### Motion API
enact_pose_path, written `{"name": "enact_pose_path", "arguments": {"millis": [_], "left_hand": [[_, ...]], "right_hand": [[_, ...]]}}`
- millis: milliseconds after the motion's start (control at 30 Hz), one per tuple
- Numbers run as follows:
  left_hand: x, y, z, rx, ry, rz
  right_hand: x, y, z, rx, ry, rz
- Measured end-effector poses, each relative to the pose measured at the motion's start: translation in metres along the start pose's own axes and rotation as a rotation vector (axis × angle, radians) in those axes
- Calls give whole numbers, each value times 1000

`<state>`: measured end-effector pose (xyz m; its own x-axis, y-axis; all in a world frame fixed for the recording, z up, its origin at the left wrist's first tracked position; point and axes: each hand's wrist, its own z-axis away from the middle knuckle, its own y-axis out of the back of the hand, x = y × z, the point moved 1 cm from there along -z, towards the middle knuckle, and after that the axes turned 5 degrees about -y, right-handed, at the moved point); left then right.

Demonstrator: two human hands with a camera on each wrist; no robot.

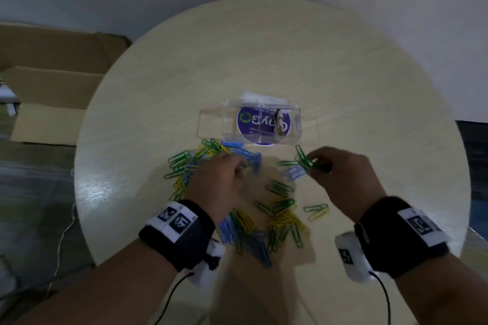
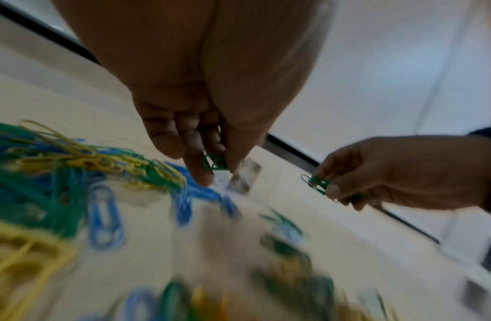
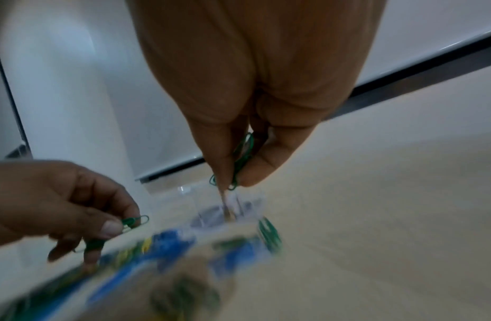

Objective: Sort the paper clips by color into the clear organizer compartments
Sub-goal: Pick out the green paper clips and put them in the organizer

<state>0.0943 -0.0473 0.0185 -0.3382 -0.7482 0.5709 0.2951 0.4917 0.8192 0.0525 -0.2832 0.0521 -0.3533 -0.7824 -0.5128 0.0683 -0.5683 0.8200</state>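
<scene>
Paper clips (image 1: 237, 221) in green, yellow and blue lie scattered at frame centre on the round surface (image 1: 369, 87), below the clear organizer (image 1: 211, 119). Both hands pinch green clips: left hand (image 1: 224, 179) centre-left, right hand (image 1: 343, 174) centre-right.

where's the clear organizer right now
In the head view the organizer sits mid-table, just beyond the clip pile and both hands.
</scene>
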Motion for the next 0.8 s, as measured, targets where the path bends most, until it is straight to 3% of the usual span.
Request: {"name": "enact_pose_path", "arguments": {"millis": [100, 300, 433, 600, 667, 733, 800], "left_hand": [[-5, 25, -24, 162, 135, 130], [-25, 32, -76, 272, 267, 237], [-24, 28, -85, 315, 304, 335], [-22, 32, -56, 408, 230, 311], [-14, 28, -33, 345, 126, 226], [-7, 13, -13, 193, -20, 122], [1, -12, 0, 15, -156, 21]], "right_hand": [[-40, 8, -27, 46, 35, -115], [-90, -23, -85, -87, -30, -125], [-94, -37, -92, -147, -61, -223], [-63, -17, -67, -12, -132, -517], [-34, -9, -47, 84, -132, -429], [-2, -8, -27, 141, -96, -193], [29, -19, -13, 100, -43, 24]]}}
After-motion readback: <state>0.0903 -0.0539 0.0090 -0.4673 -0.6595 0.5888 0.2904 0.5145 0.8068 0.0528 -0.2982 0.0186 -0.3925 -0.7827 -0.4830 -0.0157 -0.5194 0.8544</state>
